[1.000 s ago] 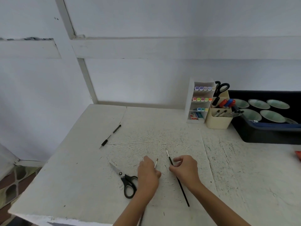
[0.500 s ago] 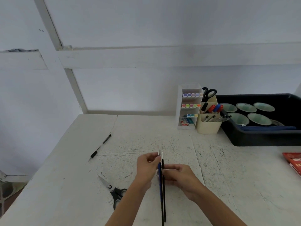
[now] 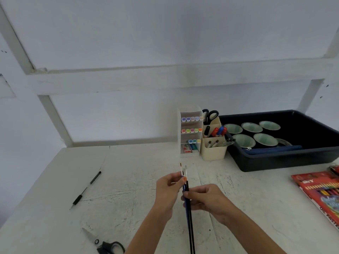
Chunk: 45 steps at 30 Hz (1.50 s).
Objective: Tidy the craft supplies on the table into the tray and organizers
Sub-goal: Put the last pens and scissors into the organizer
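Probably light, stiff and slippery, the paintbrushes were held bundled: left hand grip pinching near the bristles, right hand grip curled mid-handle.

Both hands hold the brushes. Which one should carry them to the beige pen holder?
Right hand, probably: it grips the brushes mid-handle, and the beige pen holder stands beyond it to the right. The left hand only pinches near the bristles.

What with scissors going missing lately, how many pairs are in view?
2. One pair of scissors lies on the table at the near left; a second pair stands handles-up in the cream organizer. Others may be hidden.
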{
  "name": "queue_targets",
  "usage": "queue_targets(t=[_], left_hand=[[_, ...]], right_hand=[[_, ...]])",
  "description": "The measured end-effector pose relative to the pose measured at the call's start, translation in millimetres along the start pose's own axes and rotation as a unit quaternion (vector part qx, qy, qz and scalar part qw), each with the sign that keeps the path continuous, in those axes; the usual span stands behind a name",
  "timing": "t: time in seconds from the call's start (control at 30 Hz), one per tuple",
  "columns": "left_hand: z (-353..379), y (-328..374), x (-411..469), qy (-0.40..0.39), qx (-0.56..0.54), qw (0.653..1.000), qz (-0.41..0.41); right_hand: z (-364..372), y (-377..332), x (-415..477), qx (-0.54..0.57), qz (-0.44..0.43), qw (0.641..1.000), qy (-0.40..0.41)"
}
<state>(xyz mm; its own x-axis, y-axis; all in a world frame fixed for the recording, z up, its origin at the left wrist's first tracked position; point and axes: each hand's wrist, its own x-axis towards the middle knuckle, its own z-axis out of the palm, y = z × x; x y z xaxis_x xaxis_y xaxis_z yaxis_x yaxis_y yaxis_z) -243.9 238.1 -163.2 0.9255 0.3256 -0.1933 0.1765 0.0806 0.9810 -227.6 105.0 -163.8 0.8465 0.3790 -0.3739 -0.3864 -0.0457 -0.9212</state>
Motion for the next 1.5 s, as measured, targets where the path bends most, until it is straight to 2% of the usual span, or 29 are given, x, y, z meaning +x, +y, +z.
queue_targets(t=[0.13,0.3,0.47,0.67,0.77,1.0,1.2,1.37,1.43,1.5], left_hand=[[19,14,4,-0.037,0.006,0.999,0.014],[43,32,17,-0.047,0.021,0.998,0.032],[55,36,31,-0.023,0.012,0.999,0.031],[65,42,54,0.008,0.002,1.000,0.024],[68,44,67,0.016,0.003,0.999,0.028],[53,32,84,0.044,0.028,0.999,0.017],[35,17,79,0.086,0.020,0.996,-0.028],[27,13,71,0.087,0.023,0.995,-0.044],[24,13,68,0.086,0.023,0.995,-0.042],[18,14,63,0.091,0.019,0.995,-0.036]], right_hand=[[-26,-30,1,-0.046,-0.023,0.998,0.030],[-74,-104,12,-0.038,-0.149,0.979,0.132],[-115,-180,39,0.009,-0.309,0.916,0.256],[-139,-206,106,-0.038,-0.370,0.859,0.352],[-143,-193,141,-0.073,-0.373,0.852,0.359],[-157,-149,193,-0.163,-0.292,0.883,0.329],[-153,-134,196,-0.235,-0.221,0.898,0.298],[-150,-140,183,-0.267,-0.192,0.905,0.271],[-148,-145,172,-0.257,-0.189,0.905,0.281],[-141,-148,156,-0.230,-0.215,0.892,0.324]])
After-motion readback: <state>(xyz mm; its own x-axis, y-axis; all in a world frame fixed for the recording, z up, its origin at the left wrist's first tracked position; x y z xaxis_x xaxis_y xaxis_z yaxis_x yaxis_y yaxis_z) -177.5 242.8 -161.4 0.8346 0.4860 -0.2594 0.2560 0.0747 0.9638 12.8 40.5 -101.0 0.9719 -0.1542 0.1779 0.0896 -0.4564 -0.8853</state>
